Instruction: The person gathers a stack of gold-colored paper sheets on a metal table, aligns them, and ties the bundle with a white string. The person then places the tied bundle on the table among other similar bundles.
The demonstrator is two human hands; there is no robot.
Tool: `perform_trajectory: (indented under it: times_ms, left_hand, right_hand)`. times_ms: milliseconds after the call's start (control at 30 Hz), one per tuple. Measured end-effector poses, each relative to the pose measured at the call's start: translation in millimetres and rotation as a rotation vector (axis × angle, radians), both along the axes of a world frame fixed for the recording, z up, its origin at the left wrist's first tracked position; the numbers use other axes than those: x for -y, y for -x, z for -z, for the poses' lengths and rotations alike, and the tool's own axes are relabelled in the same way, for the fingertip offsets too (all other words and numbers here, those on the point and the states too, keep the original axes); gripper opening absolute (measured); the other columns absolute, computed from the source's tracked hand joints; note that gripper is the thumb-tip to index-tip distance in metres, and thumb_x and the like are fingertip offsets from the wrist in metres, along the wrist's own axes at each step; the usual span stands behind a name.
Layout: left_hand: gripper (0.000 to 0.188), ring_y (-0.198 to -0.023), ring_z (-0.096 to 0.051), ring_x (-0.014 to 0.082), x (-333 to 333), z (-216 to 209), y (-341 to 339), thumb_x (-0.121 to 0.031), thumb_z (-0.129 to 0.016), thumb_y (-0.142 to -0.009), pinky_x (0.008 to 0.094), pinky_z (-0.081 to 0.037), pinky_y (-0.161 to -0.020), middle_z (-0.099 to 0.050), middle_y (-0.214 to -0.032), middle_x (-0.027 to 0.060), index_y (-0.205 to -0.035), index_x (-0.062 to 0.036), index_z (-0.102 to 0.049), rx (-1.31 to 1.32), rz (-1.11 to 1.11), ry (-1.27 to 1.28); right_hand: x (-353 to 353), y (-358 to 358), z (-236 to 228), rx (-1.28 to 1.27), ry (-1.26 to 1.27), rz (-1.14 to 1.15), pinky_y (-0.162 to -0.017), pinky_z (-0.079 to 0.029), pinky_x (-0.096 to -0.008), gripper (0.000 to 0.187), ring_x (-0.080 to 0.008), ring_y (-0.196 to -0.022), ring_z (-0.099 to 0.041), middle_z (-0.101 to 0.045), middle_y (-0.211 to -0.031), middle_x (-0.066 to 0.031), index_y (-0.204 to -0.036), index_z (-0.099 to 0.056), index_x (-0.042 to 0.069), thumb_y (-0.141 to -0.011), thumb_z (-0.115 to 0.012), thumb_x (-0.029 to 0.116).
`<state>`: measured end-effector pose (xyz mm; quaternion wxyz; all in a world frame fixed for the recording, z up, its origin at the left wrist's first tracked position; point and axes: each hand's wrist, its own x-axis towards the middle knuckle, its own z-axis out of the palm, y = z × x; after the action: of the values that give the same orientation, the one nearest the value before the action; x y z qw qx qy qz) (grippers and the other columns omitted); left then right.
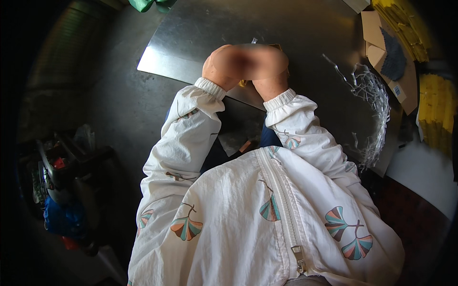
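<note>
My left hand (218, 66) and my right hand (271, 78) are held close together over the near edge of a grey metal tabletop (200, 33). A blur covers the fingers of both, so their grip is hidden. A bit of something shiny and gold-yellow (244, 83) shows below and between the hands. Another gold-coloured edge (276, 46) peeks out behind my right hand. Just past the hands, a small clear piece (254, 41) sticks up; I cannot tell what it belongs to.
A tangle of clear plastic strips (374, 97) lies on the table's right side. Beyond it are a cardboard box (374, 55) with dark blue cloth (393, 57) and yellow bundles (436, 107). Green material (141, 5) sits far left; a blue bag (64, 217) hangs lower left.
</note>
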<state>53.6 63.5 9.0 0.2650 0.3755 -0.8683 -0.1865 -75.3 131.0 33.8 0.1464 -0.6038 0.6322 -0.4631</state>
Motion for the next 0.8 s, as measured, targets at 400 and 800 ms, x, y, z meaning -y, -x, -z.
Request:
perform_trajectory:
  times_ms: [400,800]
  left_hand:
    - [0.021,-0.084,-0.062,0.0267,-1,2,0,-0.019,-0.067,-0.070,0.0332,-0.052,-0.072,-0.064,-0.093,0.0049,-0.090,-0.0128,-0.067,0.019,0.018,0.098]
    - [0.025,-0.087,-0.062,0.0258,-4,-13,2,-0.014,-0.070,-0.070,0.0315,-0.050,-0.077,-0.064,-0.094,0.0085,-0.094,-0.0084,-0.066,0.088,0.008,-0.083]
  right_hand:
    - [2,3,12,0.006,-0.050,0.173,-0.069,-0.052,-0.0340,0.013,-0.0280,-0.081,-0.063,-0.066,-0.086,-0.0122,-0.086,-0.067,0.004,-0.074,-0.068,0.011]
    - [28,31,-20,0.226,-0.632,-0.104,-0.059,-0.050,-0.0300,0.022,-0.0171,-0.066,-0.063,-0.067,-0.073,-0.0097,-0.081,-0.068,-0.001,-0.073,-0.065,0.019]
